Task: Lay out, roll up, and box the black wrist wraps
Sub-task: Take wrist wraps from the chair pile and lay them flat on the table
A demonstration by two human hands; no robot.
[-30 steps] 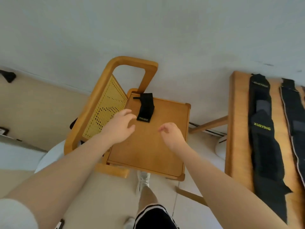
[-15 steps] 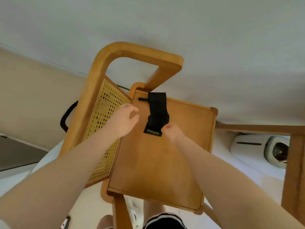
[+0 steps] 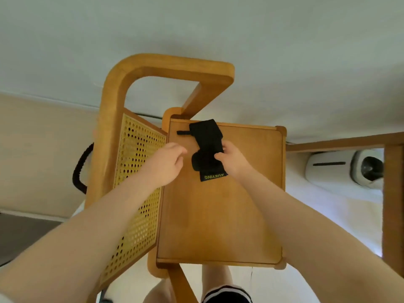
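Note:
A folded black wrist wrap with a green-lettered label at its near end lies at the far edge of a small wooden table. My right hand pinches the wrap's right edge and lifts its near part off the wood. My left hand hovers just left of the wrap with loosely curled fingers, holding nothing. A thin black loop sticks out from the wrap's far left corner.
A wooden frame with a yellow perforated panel stands along the table's left side. A white device sits on the floor to the right, behind another wooden furniture edge. My legs show below the table.
The view swung left and closer, and the long wraps on the right bench left the frame. My right hand reached the wrap, pinched it and raised its near end; my left hand stayed beside it.

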